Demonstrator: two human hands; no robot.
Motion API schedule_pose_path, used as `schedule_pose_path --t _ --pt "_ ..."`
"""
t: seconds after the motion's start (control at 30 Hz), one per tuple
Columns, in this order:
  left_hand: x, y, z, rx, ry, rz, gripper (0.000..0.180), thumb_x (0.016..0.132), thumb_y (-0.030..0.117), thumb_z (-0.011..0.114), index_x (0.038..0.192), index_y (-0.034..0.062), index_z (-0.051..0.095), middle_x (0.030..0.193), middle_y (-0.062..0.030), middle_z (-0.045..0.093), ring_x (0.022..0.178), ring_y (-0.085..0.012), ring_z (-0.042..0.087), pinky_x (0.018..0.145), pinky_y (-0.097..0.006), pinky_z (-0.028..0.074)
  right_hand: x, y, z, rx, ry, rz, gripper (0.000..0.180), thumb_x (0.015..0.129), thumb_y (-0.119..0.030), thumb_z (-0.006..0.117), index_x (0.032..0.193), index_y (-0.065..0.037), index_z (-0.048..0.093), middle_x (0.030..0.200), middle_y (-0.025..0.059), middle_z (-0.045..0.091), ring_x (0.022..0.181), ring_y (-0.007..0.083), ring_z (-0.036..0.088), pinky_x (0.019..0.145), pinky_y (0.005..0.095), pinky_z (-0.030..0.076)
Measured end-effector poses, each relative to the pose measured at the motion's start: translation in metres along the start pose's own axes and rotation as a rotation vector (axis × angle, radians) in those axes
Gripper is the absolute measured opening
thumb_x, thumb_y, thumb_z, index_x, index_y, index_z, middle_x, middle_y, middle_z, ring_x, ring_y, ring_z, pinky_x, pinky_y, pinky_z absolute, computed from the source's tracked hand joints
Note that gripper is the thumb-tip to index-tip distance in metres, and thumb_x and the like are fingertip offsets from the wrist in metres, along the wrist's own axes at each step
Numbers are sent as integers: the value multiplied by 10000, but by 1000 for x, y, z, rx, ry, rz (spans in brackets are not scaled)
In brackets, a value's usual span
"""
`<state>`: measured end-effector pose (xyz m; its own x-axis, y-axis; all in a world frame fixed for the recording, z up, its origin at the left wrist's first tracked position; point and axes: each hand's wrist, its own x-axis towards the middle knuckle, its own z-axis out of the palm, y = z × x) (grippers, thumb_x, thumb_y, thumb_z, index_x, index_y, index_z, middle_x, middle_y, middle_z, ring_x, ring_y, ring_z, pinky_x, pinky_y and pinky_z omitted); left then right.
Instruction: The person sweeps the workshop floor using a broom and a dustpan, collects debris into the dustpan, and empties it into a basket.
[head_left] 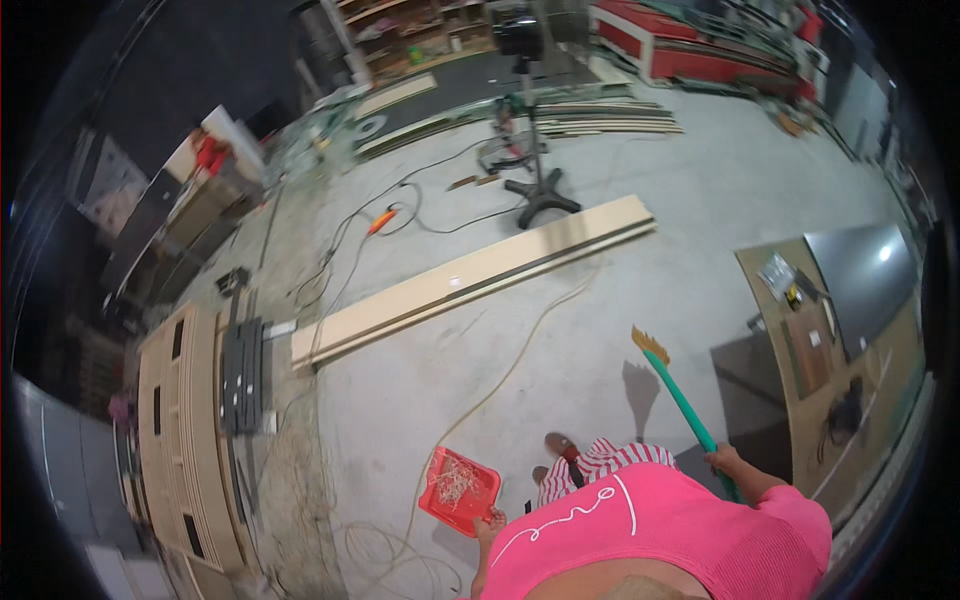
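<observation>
At my lower left, a red dustpan [480,521] carries a heap of pale shavings [458,482]. My left hand [489,524] is closed on its near edge. On the other side of my body, my right hand [722,459] grips the green handle of a broom [684,404]. The broom slants up and away from me. Its yellowish bristles [652,346] are at the far end, apart from the dustpan, and appear raised, with a shadow on the floor below.
Long cream boards [480,265] lie across the floor ahead. Beyond them stands a black fan base [541,200] among cables. A thin hose [505,375] runs to the dustpan. Stacked panels [185,420] are at left; a brown-topped table [780,310] with tools stands at right.
</observation>
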<state>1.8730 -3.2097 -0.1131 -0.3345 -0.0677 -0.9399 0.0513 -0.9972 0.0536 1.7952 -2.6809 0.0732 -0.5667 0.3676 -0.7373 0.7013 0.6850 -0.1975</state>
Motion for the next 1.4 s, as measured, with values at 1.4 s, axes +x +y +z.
schedule_pose_path --t 1.4 --pt "165 -388 561 752 130 -22 393 767 403 312 889 46 424 717 -77 541 604 -186 533 598 -342 421 361 -96 -358 889 -326 19 213 736 -239 483 748 -30 441 558 37 459 450 98 432 430 240 364"
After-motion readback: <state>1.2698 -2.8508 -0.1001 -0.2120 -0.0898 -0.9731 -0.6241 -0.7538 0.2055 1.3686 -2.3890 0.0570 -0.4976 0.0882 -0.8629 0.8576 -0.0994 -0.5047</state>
